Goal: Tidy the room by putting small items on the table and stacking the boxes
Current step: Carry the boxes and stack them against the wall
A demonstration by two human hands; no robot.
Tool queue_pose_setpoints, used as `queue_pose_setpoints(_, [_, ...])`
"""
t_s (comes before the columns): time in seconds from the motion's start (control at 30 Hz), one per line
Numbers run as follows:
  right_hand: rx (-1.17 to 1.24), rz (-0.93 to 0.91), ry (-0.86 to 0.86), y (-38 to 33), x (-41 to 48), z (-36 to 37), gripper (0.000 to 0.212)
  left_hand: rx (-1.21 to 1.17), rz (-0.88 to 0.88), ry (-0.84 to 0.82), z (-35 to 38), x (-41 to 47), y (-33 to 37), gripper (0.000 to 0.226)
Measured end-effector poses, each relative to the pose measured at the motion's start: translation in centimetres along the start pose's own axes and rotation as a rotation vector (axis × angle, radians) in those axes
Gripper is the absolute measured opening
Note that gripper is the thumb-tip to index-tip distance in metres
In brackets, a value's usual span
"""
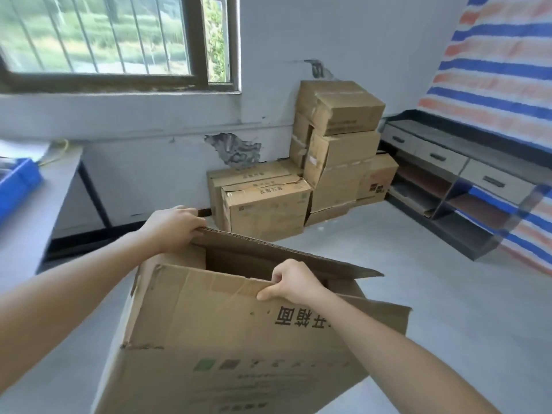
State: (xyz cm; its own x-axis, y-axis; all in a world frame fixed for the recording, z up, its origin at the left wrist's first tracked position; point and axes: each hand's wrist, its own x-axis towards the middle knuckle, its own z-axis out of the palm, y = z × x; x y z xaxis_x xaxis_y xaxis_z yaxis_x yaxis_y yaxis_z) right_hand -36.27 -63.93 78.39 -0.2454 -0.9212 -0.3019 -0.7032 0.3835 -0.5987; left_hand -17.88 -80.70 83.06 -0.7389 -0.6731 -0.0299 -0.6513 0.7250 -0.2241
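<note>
**A:** From the head camera, what can't we make out?

**B:** The bottom of the open cardboard box [239, 339] runs off the lower edge, so we cannot tell whether anything supports it from below. Its inside is dark, and we see only a shadowed far wall. The large print on the near face is upside down to us, and the smaller lines are too blurred to read.

**A:** And our hands?

**B:** Both are on that box. Our left hand [176, 228] grips the left end of the far flap, with its fingers curled over the corrugated edge. Our right hand [294, 283] pinches the top edge of the near flap, thumb outside and fingers hooked inside. The box is tilted, right in front of us over the grey floor [433, 294], well apart from the pile.

**A:** How many are in the pile?

**B:** The stacked boxes [337, 150] stand against the wall in the corner. Some hide behind others, so we count at least six and cannot be firmer.

**A:** What else do we see?

**B:** There is one table [38, 219] at the left, cut off by the frame, carrying one blue bin [18, 186] that is only partly in view. There is one barred window [119, 40]. At the right is one low cabinet [439, 158] with three drawer fronts above open shelves. One striped tarp [501, 70] hangs above it.
</note>
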Motion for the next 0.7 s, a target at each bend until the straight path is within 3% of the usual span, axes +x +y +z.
queue_pose_setpoints(0.33, [-0.158, -0.166, -0.145, -7.3, 17.9, -2.3, 0.027, -0.138, -0.317, 0.101, 3.9, 7.3, -12.6, 0.027])
queue_pose_setpoints(0.7, [-0.231, -0.088, -0.073, -17.0, 38.1, -6.2, 0.033, -0.126, -0.313, 0.203, 5.0, 23.4, -27.9, 0.029])
